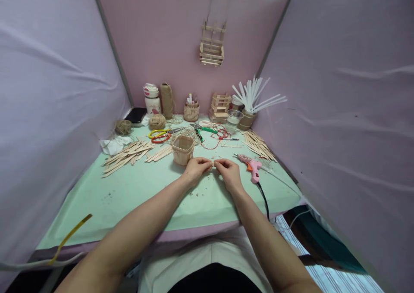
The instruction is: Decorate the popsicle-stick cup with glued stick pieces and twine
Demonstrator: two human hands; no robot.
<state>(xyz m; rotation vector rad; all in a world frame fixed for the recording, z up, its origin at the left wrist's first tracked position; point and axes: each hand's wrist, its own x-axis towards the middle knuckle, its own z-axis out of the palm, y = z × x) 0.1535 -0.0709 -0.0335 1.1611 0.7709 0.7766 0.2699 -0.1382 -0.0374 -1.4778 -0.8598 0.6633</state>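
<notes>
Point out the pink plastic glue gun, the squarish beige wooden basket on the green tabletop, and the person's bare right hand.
Pink plastic glue gun (255, 168): head view, upper handle.
Squarish beige wooden basket (182, 156): head view, front wall.
Bare right hand (230, 173): head view, back.

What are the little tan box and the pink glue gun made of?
The tan box looks like matte, unvarnished wood, from its dull, pale sides; its bumpy rim might be twine. The pink glue gun seems smooth, hard plastic, since its handle is evenly coloured.
</notes>
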